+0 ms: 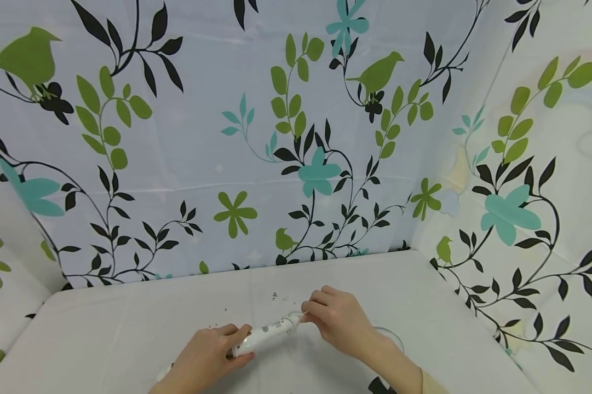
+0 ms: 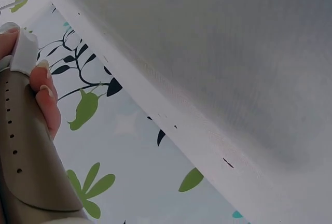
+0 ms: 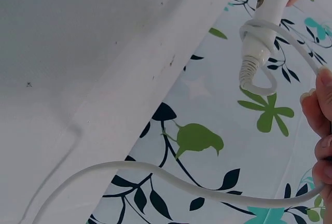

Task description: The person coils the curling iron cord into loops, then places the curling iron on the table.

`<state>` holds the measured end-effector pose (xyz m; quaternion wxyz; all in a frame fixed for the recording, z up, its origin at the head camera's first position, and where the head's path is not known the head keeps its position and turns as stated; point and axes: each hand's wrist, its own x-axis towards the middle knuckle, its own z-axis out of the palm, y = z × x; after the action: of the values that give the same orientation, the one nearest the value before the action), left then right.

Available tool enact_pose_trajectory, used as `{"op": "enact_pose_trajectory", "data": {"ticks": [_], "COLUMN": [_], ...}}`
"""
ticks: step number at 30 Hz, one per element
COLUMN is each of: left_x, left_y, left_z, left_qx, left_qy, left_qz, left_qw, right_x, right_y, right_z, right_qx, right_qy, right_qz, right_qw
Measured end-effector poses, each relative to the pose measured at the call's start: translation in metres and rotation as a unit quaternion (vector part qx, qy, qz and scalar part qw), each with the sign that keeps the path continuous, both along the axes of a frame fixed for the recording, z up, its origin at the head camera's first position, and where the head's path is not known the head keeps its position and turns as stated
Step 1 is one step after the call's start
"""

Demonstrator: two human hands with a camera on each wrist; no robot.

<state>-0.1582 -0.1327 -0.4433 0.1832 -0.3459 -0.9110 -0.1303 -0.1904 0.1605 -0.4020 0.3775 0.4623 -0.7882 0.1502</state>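
Observation:
A hair styling iron with a white handle (image 1: 266,335) is held over the white table, tilted with its cord end toward the right. Its brown barrel (image 2: 28,151), with a row of small holes, shows in the left wrist view. My left hand (image 1: 204,353) grips the iron near where handle and barrel meet. My right hand (image 1: 342,323) pinches the white cord (image 3: 171,182) just beyond the handle's cord end. In the right wrist view, the cord makes a turn around the handle above the ribbed sleeve (image 3: 249,68). The rest of the cord trails away below that hand.
Small dark specks (image 1: 275,296) dot the white table (image 1: 128,323). A black object (image 1: 379,386) is partly visible at the bottom edge, beside the right forearm. Fabric (image 1: 187,137) printed with leaves, flowers and birds hangs behind the table and along its sides.

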Motion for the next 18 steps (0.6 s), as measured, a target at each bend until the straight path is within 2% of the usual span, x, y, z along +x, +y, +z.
{"op": "enact_pose_trajectory", "data": {"ticks": [6, 12, 18], "left_x": [0.000, 0.000, 0.004], "left_y": [-0.001, -0.001, 0.001], "left_z": [-0.003, -0.004, -0.001], "left_qx": [0.017, 0.030, 0.036], "left_qy": [0.014, 0.019, -0.017], "left_qz": [-0.028, -0.051, -0.075], "left_qw": [0.9994, 0.9981, 0.9963], "right_x": [-0.003, -0.009, -0.015], "right_y": [0.000, -0.002, -0.003], "right_z": [0.002, 0.000, -0.001], "right_qx": [-0.012, -0.035, -0.059], "right_qy": [-0.036, -0.059, -0.127], "right_qz": [-0.017, -0.013, 0.019], "right_qw": [0.9991, 0.9976, 0.9899]}}
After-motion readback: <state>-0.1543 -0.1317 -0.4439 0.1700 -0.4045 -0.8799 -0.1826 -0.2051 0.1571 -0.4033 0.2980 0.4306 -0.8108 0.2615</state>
